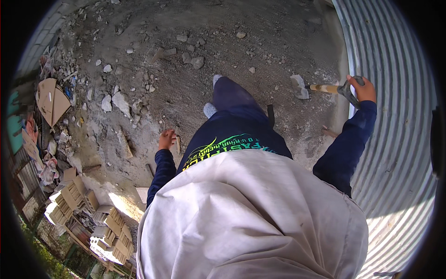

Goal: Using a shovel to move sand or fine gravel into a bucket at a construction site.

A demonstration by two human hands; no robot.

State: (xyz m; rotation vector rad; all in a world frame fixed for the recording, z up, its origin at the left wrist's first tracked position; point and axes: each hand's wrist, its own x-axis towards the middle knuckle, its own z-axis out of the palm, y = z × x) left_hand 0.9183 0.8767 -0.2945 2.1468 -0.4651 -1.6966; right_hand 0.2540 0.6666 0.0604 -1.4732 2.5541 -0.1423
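Observation:
My right hand is closed round the dark D-shaped grip of a shovel, near the corrugated metal sheet at the right. The shovel has a short-looking wooden shaft and a pale, dusty blade that rests at the ground, left of the hand. My left hand hangs beside my body at the left, over the dirt floor, with its fingers partly curled; nothing can be made out in it. A small wood piece shows just right of that hand. My shirt and a light cloth cover the lower middle of the view.
Rubble and stones lie scattered on the grey dirt. A corrugated metal sheet runs along the right. At the left are flattened cardboard, plastic litter and stacked hollow concrete blocks. A wood piece lies left of my left hand.

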